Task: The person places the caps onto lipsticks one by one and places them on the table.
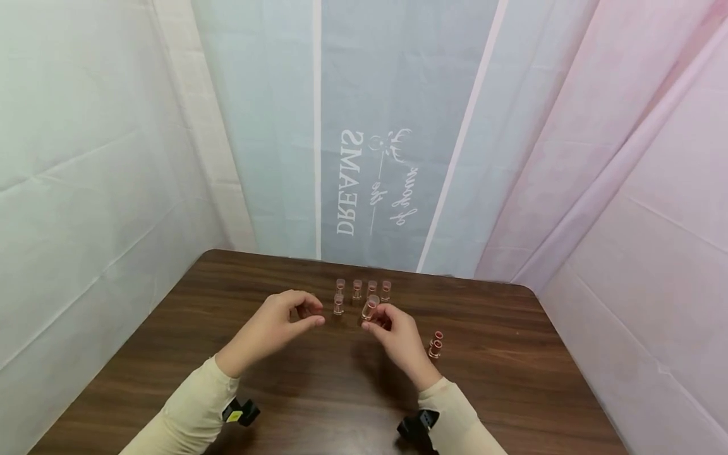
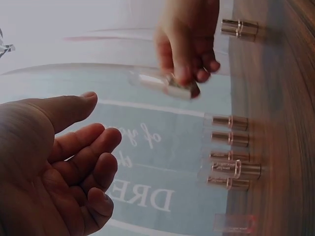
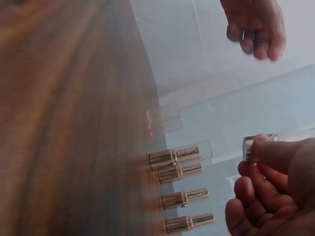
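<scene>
My right hand pinches a lipstick tube with a clear cap between thumb and fingers, raised above the table. In the right wrist view its gold base shows at the fingertips. My left hand is held to the left with fingers loosely bent and nothing in its grasp; the left wrist view shows its palm bare. Between and beyond the hands stand several capped lipstick tubes, one of them in front of the row. Near the left fingertips is a clear cap with a reddish rim.
Two tubes without clear caps stand on the brown wooden table, right of my right wrist. A printed curtain hangs along the table's back edge, with pale cloth at the sides.
</scene>
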Available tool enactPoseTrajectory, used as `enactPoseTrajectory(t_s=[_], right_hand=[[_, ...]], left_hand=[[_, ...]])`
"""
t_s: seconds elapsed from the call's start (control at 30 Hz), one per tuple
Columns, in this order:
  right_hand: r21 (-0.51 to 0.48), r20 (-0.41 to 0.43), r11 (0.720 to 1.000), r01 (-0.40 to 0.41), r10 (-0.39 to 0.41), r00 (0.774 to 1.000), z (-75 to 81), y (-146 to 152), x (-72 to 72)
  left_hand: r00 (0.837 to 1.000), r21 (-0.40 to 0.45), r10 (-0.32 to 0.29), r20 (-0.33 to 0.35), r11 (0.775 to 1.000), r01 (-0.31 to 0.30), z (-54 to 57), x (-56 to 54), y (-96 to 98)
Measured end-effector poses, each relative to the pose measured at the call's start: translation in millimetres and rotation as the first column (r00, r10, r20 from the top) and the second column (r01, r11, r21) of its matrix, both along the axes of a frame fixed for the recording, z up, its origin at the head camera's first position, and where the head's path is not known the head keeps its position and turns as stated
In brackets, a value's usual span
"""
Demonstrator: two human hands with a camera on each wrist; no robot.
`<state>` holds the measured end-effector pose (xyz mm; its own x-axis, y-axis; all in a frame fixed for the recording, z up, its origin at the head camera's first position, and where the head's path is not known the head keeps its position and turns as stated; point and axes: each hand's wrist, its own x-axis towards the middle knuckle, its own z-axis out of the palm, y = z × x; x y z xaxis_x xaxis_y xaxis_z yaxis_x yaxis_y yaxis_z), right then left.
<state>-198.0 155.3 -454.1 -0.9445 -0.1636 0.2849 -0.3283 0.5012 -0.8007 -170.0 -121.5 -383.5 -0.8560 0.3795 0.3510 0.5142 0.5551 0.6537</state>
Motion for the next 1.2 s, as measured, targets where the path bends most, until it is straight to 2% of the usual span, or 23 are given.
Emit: enactPoseTrajectory(t_s=[0.27,0.5,0.8,1.2], right_hand=[[0.084,0.121,0.996,0.017,-0.027,0.992,-8.3,-13,-38.8],[0.231,0.119,0.973,0.015,-0.044,0.992,-25.3,-22,-60.9],[0.301,0.114,0.953,0.021,-0.058,0.992,-35.6,-28,-69.6],[0.317,0.129,0.947,0.047,-0.092,0.987,-35.5,-32,-66.7]], left_hand=[[0.998,0.004,0.054,-0.011,0.999,-0.054,7.4,-2.6,-8.4],[0.998,0.002,0.063,-0.012,0.998,-0.063,7.8,-5.0,-13.7],[0.997,0.0,0.076,-0.021,0.997,-0.076,9.8,-4.4,-19.2],[0.997,0.002,0.078,-0.027,0.997,-0.078,11.5,-4.4,-20.2]])
